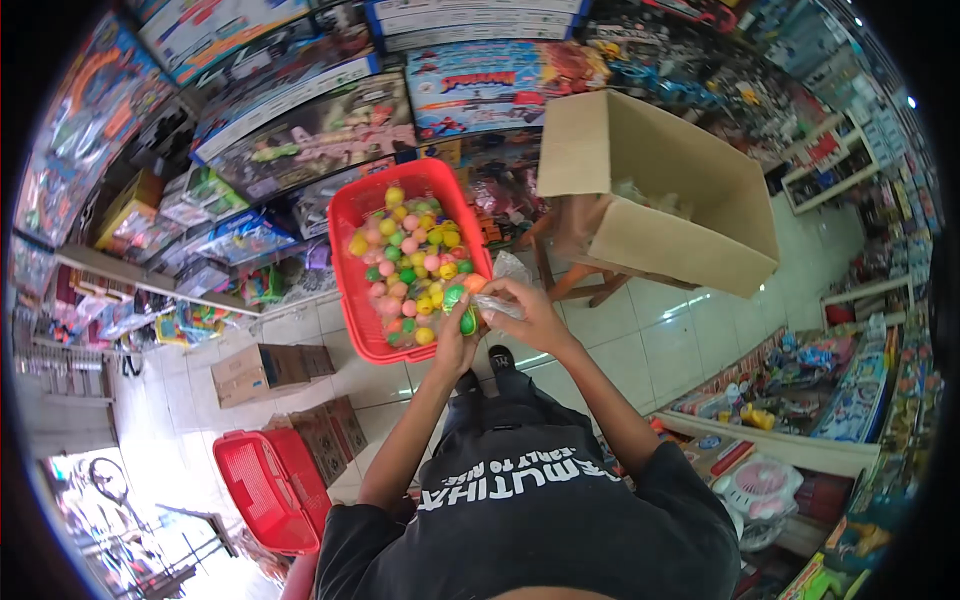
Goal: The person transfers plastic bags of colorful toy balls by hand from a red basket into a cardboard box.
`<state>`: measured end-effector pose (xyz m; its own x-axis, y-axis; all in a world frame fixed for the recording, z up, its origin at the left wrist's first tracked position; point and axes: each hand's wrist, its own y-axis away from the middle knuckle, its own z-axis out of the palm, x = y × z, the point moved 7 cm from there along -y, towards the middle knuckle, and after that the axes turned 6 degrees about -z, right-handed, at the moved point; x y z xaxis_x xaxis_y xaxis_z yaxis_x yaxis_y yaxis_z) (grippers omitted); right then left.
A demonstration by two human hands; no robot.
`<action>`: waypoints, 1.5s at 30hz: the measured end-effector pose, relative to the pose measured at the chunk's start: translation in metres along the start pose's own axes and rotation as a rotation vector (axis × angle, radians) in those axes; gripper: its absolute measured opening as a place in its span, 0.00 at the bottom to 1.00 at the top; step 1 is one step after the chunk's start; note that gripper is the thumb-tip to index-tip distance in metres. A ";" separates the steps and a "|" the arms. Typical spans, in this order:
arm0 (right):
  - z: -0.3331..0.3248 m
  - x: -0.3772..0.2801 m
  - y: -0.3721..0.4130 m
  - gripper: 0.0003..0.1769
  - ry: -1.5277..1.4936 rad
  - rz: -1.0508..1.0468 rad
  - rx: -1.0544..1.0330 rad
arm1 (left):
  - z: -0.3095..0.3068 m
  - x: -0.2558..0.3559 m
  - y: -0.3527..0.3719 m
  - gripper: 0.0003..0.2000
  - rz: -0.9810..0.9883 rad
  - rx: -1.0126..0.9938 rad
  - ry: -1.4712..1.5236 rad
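A red basket [347,290] full of small yellow, green, pink and orange balls [411,246] lies in front of me. Over its lower right edge, my left hand [455,335] is closed around a clear bag of balls [460,308], with green and orange ones showing through the plastic. My right hand [525,318] pinches the loose plastic end of that bag, just to the right of my left hand. Some crumpled clear plastic shows above my right fingers.
An open cardboard box [690,235] stands on a wooden stool [590,283] at the right. Boxed toys [480,85] line the shelves ahead. On the floor at the left are a closed carton [262,374] and another red basket [262,490]. A pink fan [762,485] is at the lower right.
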<state>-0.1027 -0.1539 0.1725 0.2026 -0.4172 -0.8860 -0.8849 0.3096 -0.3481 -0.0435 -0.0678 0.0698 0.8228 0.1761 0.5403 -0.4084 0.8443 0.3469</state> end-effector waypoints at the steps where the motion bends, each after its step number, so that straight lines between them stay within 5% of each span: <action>1: -0.015 0.000 0.005 0.08 -0.066 0.027 0.109 | 0.010 0.000 -0.002 0.21 0.017 -0.006 0.026; 8: -0.096 0.044 0.063 0.10 -0.073 0.334 0.148 | 0.064 -0.021 -0.020 0.22 0.008 -0.068 -0.048; 18: -0.208 0.028 0.108 0.20 0.005 0.156 0.208 | 0.167 -0.124 -0.048 0.26 -0.120 -0.175 -0.055; 27: -0.302 0.041 0.179 0.10 -0.005 0.136 0.295 | 0.247 -0.208 -0.068 0.31 -0.269 -0.299 0.018; 29: -0.314 0.035 0.189 0.09 -0.356 0.262 0.333 | 0.259 -0.219 -0.073 0.31 -0.287 -0.325 0.003; 31: -0.329 0.041 0.201 0.09 -0.353 0.266 0.329 | 0.270 -0.229 -0.077 0.31 -0.300 -0.348 -0.013; 39: -0.373 0.046 0.204 0.11 -0.164 0.175 0.399 | 0.299 -0.240 -0.102 0.32 -0.383 -0.384 0.020; 45: -0.423 0.056 0.171 0.14 -0.387 0.170 0.494 | 0.341 -0.205 -0.138 0.28 -0.245 -0.314 -0.221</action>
<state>-0.4201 -0.4861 0.1931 0.2950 -0.0185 -0.9553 -0.6397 0.7389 -0.2119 -0.2905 -0.3934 0.1722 0.7624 -0.1310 0.6337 -0.0446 0.9663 0.2534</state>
